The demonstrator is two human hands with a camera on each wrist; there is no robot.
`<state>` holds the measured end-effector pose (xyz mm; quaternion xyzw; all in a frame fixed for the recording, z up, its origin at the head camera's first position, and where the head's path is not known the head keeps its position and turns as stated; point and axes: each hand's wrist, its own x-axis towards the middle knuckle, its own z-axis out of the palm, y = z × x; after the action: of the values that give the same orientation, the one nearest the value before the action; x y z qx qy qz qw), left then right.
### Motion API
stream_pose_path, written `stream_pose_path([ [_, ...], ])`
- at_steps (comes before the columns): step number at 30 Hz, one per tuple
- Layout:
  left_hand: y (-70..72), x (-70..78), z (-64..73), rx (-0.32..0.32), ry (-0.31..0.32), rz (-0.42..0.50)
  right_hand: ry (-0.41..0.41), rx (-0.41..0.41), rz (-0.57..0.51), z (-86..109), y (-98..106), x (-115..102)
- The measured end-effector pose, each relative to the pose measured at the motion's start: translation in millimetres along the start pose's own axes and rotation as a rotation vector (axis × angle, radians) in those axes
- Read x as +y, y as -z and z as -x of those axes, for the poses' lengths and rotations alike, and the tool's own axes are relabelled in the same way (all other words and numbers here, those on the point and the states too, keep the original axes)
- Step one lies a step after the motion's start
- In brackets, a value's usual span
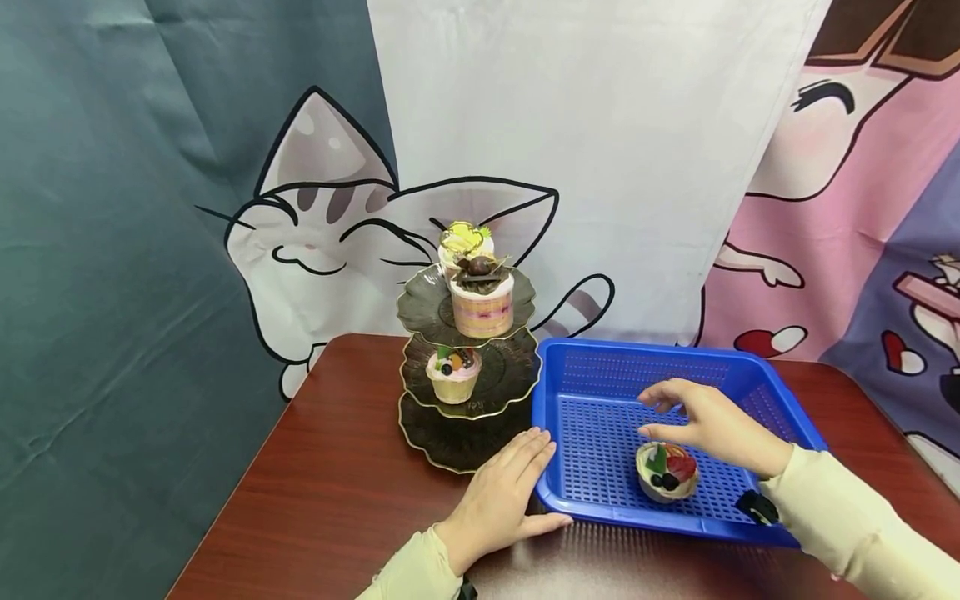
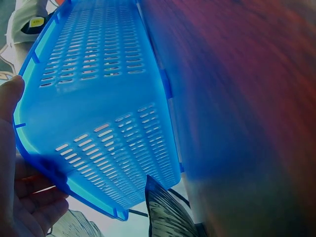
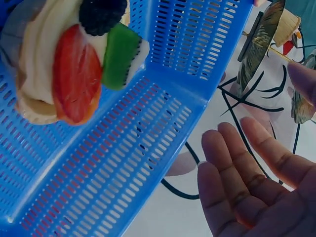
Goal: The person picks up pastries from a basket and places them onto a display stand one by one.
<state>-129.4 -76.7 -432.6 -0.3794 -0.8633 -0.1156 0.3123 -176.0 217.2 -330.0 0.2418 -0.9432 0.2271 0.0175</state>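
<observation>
A blue perforated plastic basket (image 1: 660, 521) stands on the table. My left hand (image 1: 498, 500) rests at its left front corner, fingers straight against the rim; the left wrist view shows that hand (image 2: 37, 202) beside the basket's edge. Inside the basket sits one fruit tart (image 1: 666, 482), topped with a strawberry slice, dark berries and a green slice. Just above and behind the tart hovers my right hand (image 1: 708, 421), fingers loosely bent and holding nothing. In the right wrist view its fingers (image 3: 224, 173) are apart from the tart (image 3: 76, 74).
Left of the basket stands a three-tier dark tray stand (image 1: 502, 383) with gold scalloped rims. Its top tier carries a chocolate-topped cake cup (image 1: 482, 312) and a yellow-topped one (image 1: 465, 240); a cupcake (image 1: 454, 387) sits on the middle tier. A cartoon cloth (image 1: 600, 125) hangs behind the brown table (image 1: 315, 492).
</observation>
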Motion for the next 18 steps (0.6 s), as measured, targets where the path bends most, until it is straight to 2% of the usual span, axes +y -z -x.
stream_pose_path([
  [11,-0.7,-0.7,-0.5,-0.005,0.002,0.007,-0.060,-0.034,0.013,17.0,8,5],
  [18,-0.9,-1.7,-1.0,0.010,-0.007,0.020,-0.034,-0.007,0.044,23.8,10,8],
])
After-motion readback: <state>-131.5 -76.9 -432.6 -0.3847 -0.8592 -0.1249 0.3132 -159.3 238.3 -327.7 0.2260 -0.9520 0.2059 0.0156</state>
